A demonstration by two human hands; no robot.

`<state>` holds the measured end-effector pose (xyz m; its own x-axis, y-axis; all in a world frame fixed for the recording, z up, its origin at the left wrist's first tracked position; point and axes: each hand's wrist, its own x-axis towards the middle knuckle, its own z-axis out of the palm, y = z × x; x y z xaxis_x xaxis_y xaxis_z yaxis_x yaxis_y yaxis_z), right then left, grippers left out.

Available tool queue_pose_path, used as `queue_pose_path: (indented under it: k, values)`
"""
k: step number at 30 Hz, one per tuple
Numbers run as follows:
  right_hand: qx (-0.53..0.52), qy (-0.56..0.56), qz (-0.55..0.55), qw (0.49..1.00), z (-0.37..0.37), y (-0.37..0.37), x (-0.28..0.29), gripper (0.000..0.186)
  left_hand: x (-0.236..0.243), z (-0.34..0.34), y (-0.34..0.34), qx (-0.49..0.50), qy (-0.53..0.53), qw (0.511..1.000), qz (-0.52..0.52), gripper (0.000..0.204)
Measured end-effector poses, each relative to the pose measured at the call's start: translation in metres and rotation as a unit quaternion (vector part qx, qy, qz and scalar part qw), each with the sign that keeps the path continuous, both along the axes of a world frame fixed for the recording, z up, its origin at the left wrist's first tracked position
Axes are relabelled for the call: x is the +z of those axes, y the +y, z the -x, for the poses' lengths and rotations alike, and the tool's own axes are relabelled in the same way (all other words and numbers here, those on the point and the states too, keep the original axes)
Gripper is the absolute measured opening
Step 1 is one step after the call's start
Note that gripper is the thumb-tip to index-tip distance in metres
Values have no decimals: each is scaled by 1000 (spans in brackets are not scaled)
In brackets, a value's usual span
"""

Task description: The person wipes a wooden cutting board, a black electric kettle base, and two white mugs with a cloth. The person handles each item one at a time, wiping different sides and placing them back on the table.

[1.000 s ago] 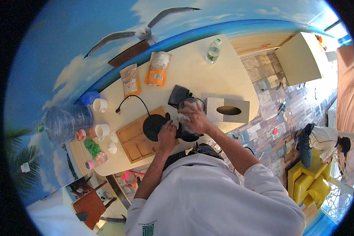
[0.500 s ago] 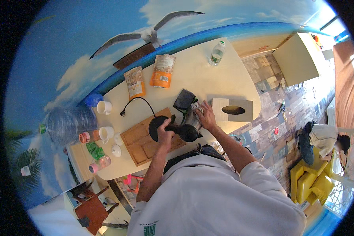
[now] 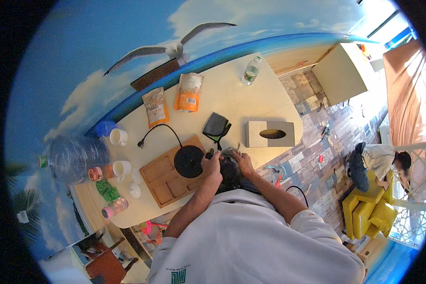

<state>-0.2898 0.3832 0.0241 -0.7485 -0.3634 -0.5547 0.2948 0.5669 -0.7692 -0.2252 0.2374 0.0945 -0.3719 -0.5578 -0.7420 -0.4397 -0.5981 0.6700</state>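
Close to my body, over the near table edge, is a dark kettle [image 3: 232,174], partly hidden by my hands. My left hand [image 3: 212,166] is closed on its black handle. My right hand [image 3: 244,165] is closed at its other side on a crumpled greyish cloth [image 3: 229,152], pressed against the kettle's top end. Left of my hands, a round black kettle base [image 3: 189,161] with a cord rests on a brown wooden compartment tray [image 3: 163,189]. Just beyond my hands lies a flat dark-grey pad with a black and green edge [image 3: 216,125].
A tissue box [image 3: 255,134] stands right on the table, a water bottle [image 3: 252,71] far back. Two orange pouches [image 3: 189,92] lie behind. White mugs [image 3: 121,169], a large water jug [image 3: 75,158] and a pink-lidded jar [image 3: 116,207] crowd the left. Another person [image 3: 378,161] is far right.
The kettle has come nearer my body and turned, with both hands following. My right hand's spread fingers have closed on the cloth. The pad, less covered now, lies beyond my hands.
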Motion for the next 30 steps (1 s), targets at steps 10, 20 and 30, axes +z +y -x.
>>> queue_pose_path:
  k: [10,20,30]
  values:
    - [321,316,179,875,27,-26,75,50,34,20,-3,228,216,949,42,17]
    - [341,372,145,851,116,-68,30,57,-11,13,29,384,203,897,85,22]
    - [279,325,58,902,52,-46,42,64,7,33,38,487,218,841,95,16]
